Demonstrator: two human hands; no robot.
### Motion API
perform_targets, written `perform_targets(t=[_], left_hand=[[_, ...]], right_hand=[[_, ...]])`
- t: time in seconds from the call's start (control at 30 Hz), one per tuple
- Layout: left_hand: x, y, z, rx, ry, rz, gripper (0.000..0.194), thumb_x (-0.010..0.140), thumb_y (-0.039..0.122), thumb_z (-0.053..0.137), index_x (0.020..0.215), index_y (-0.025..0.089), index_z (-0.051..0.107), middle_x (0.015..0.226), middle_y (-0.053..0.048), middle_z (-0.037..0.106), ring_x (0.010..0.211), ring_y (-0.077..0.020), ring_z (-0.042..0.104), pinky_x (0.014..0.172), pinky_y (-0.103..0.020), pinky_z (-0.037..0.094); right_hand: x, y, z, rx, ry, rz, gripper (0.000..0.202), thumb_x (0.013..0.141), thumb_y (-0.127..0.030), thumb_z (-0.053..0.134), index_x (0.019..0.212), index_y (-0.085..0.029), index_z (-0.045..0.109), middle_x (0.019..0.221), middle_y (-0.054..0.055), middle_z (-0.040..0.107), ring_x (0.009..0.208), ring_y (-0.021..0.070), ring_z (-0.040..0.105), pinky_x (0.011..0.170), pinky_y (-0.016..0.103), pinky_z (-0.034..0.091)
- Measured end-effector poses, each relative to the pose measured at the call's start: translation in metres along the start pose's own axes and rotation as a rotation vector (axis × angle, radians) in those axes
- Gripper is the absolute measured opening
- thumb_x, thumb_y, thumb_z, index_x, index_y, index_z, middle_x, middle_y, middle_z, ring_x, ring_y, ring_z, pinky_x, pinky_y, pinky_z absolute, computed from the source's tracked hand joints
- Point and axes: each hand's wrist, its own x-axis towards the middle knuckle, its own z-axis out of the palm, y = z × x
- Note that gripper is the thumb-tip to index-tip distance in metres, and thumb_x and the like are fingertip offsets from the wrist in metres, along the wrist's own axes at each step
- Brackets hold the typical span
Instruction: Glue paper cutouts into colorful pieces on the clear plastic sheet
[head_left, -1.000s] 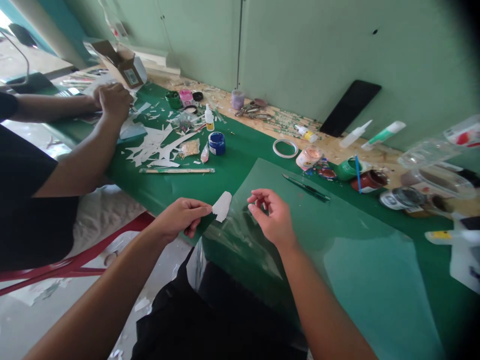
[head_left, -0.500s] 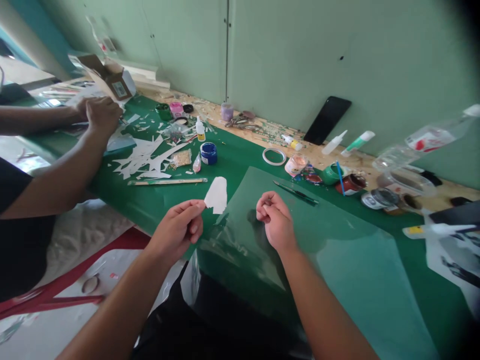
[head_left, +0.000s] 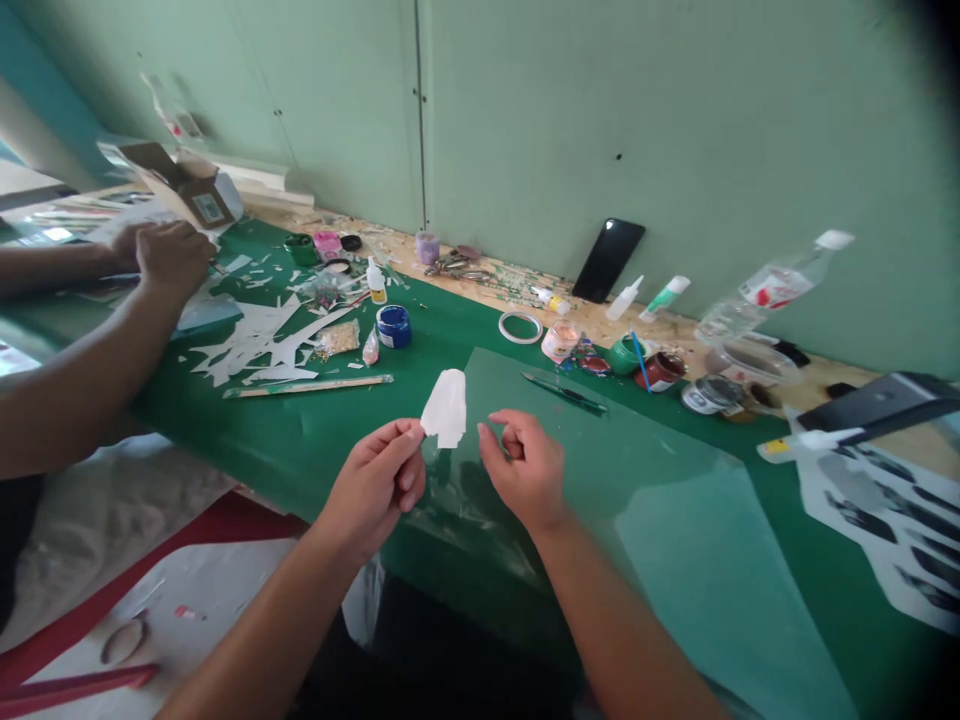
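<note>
Green-covered bench (head_left: 322, 430) runs along a pale green wall (head_left: 675, 100), with a bare wood strip at the far edge. Person's left hand (head_left: 384, 480) pinches a white piece (head_left: 446, 405) by its lower left edge, thumb on finger, held up over the near-left part of a clear sheet (head_left: 675, 580). Right hand (head_left: 527, 462) is just right of it, loosely curled, small thumb-finger gap, nothing visible in it. Slim tool (head_left: 566, 393) lies on the sheet's far side. Left on the bench: scraps (head_left: 259, 340), stick (head_left: 307, 387), blue jar (head_left: 394, 328). Far right: phone (head_left: 609, 260) and bottle (head_left: 776, 285) lean on the wall. Printed sheet (head_left: 885, 530) at right. Co-worker's hands (head_left: 172, 262) far left, near a box (head_left: 210, 203).
</note>
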Motion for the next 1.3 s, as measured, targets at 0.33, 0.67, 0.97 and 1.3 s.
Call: perform_targets(t=[0.33,0.67,0.97,1.3], left_hand=[[0.004,-0.005,0.007,-0.073,-0.05,-0.002,0.027,0.085,0.04,0.066,0.078,0.019,0.051,0.046,0.01,0.039,0.035,-0.0038,0.035,0.041,-0.02,0.021],[0.001,-0.011,0.0,-0.089,-0.132,-0.03,0.027,0.089,0.035,0.063,0.072,0.018,0.051,0.044,0.008,0.04,0.034,-0.0044,0.036,0.041,-0.022,0.019],[-0.003,-0.01,-0.004,-0.064,-0.176,-0.088,0.027,0.084,0.036,0.068,0.07,0.018,0.053,0.04,0.009,0.039,0.032,-0.0046,0.036,0.04,-0.022,0.018],[-0.003,-0.01,-0.005,-0.062,-0.184,-0.098,0.027,0.083,0.036,0.069,0.068,0.017,0.056,0.039,0.008,0.04,0.031,-0.0044,0.037,0.039,-0.022,0.018]], right_hand=[[0.001,-0.007,-0.007,-0.261,0.162,-0.413,0.012,0.088,-0.017,0.065,0.098,-0.021,0.069,0.056,-0.002,0.059,0.05,0.0121,0.053,0.056,0.028,0.045],[0.007,-0.009,-0.007,-0.282,0.275,-0.342,0.01,0.087,-0.012,0.068,0.097,-0.013,0.068,0.06,-0.002,0.063,0.05,0.0078,0.055,0.053,0.024,0.042],[0.008,-0.005,-0.007,-0.299,0.287,-0.369,0.01,0.087,-0.012,0.068,0.097,-0.011,0.071,0.058,-0.001,0.063,0.048,0.0088,0.053,0.054,0.026,0.042],[0.007,-0.006,-0.011,-0.293,0.258,-0.394,0.01,0.09,-0.013,0.065,0.098,-0.013,0.07,0.059,-0.001,0.064,0.049,0.0094,0.053,0.056,0.026,0.042]])
